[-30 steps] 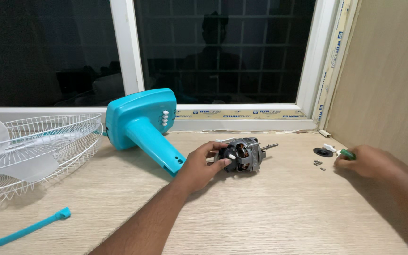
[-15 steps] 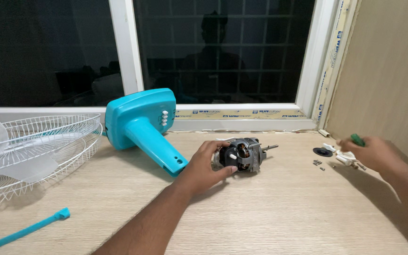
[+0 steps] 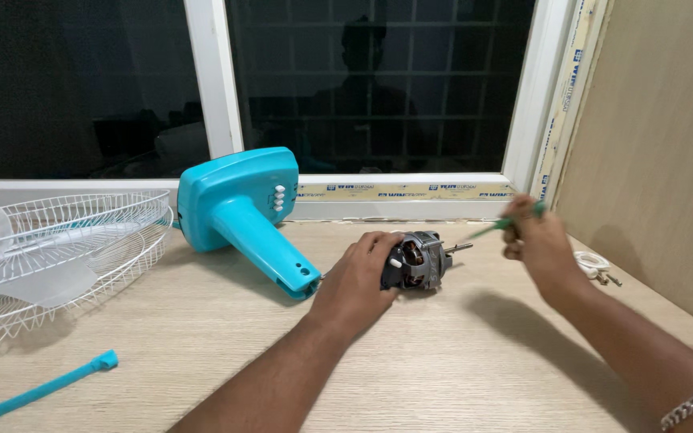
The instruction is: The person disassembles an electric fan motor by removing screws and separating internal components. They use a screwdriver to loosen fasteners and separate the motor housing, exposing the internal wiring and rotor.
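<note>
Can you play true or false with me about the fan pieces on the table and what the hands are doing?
1. The left hand rests on the fan motor. True.
2. The right hand holds a red hammer. False: it holds a thin green screwdriver, tip pointing toward the motor.
3. The blue fan base lies tipped over on the wooden table. True.
4. The white wire fan guard sits at the right of the table. False: it is at the left edge.
5. A blue rod lies near the front left corner. True.
</note>
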